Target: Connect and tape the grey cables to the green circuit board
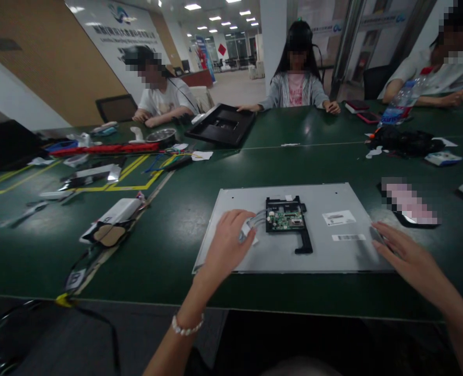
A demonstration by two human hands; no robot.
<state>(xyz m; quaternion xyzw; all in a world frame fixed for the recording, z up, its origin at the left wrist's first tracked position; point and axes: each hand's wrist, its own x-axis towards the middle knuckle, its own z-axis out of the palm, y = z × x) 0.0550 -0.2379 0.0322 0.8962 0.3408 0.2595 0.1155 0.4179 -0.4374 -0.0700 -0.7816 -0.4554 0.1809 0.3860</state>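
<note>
A flat grey display panel [250,198] lies back side up on the green table in front of me. At its middle sits a small green circuit board [288,219] in a black plastic bracket [304,240]. My left hand [227,240] is over the panel's left part, thumb and fingers closed round grey cables [258,218] that run to the board. My right hand [411,258] is at the panel's right edge, fingers stretched out, fingertips at the edge. Two white labels, one a barcode label [348,237], are stuck on the panel near that hand.
A phone [409,203] lies right of the panel. Further left are a white-and-black packet [114,222], a red strip [106,149] and loose wires. Across the table, a person touches a black frame [221,124]; two more people sit nearby. A bottle [399,104] stands at right.
</note>
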